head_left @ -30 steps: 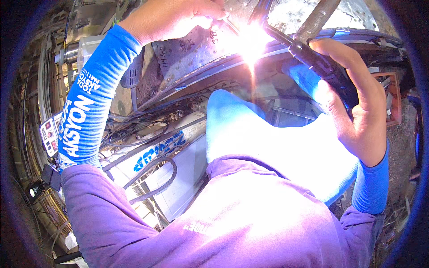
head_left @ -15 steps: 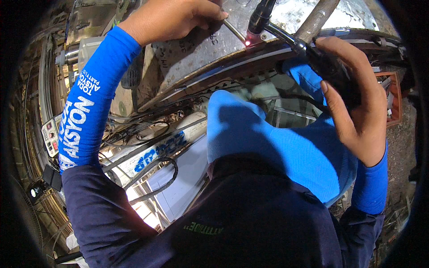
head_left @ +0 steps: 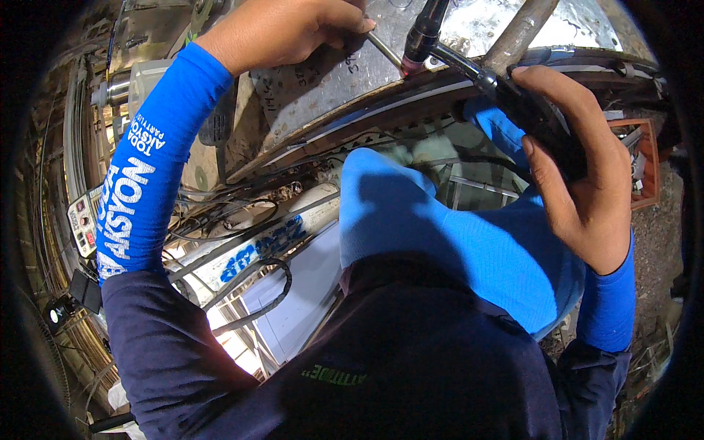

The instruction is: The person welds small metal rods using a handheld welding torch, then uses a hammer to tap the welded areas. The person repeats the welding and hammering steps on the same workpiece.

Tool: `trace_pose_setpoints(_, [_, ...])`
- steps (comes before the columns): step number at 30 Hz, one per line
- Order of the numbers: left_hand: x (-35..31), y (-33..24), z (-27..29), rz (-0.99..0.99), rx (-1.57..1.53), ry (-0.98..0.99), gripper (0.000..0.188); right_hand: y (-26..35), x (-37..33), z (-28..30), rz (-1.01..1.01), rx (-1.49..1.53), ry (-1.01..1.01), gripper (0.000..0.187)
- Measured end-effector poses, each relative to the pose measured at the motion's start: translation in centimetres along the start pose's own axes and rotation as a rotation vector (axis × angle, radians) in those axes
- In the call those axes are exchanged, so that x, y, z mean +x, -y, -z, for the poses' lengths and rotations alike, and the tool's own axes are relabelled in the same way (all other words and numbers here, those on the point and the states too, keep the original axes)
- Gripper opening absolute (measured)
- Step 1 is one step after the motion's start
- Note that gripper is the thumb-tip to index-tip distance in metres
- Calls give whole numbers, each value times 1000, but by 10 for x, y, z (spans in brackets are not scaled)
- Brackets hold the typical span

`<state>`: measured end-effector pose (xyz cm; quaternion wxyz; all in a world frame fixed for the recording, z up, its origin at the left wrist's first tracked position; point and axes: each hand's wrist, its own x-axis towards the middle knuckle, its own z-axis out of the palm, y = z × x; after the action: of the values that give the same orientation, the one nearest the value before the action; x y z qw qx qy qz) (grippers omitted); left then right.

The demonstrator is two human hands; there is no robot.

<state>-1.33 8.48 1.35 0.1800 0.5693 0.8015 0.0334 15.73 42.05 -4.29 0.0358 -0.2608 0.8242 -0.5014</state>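
Observation:
My left hand (head_left: pixel 290 33) is closed at the upper left, pinching a thin metal rod (head_left: pixel 386 51) between its fingertips. The rod slants down to the right, and its far end meets the pinkish nozzle of a black welding torch (head_left: pixel 469 66) near the edge of a scuffed metal plate (head_left: pixel 312 95). My right hand (head_left: pixel 590 176) is wrapped around the torch's handle, with thumb and forefinger on either side of it. Whether rod and nozzle actually touch, I cannot tell. Some fingers of both hands are hidden.
A round metal bar (head_left: pixel 521 35) lies across the plate beside the torch. Below are a white pipe with blue marks (head_left: pixel 264 246) and looped black cables (head_left: pixel 275 293). A small control box (head_left: pixel 82 227) stands at far left; an orange-brown box of bits (head_left: pixel 645 165) is at right.
The bright glow at the rod's tip has gone, leaving a dull pink nozzle. The torch has shifted very slightly up and left with my right hand; my left hand has barely moved.

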Motion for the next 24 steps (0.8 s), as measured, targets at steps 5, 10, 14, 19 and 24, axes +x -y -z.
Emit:
trace_pose_setpoints(5, [4, -7, 6, 19, 5, 9, 36, 1, 1, -1, -21, 22, 1, 51])
trace_pose_setpoints(10, [3, -12, 4, 15, -27, -31, 25, 2, 1, -3, -31, 43, -19, 48])
trace_pose_setpoints(14, [3, -6, 2, 2, -22, -19, 28, -1, 1, -2, -7, -7, -37, 52])
trace_pose_setpoints(19, [1, 3, -2, -38, 9, -20, 34, -8, 1, 3, 76, -75, -18, 55])
trace_pose_setpoints(24, [3, -2, 4, -29, 41, 13, 38, -10, -1, 4, 49, 2, -10, 55])
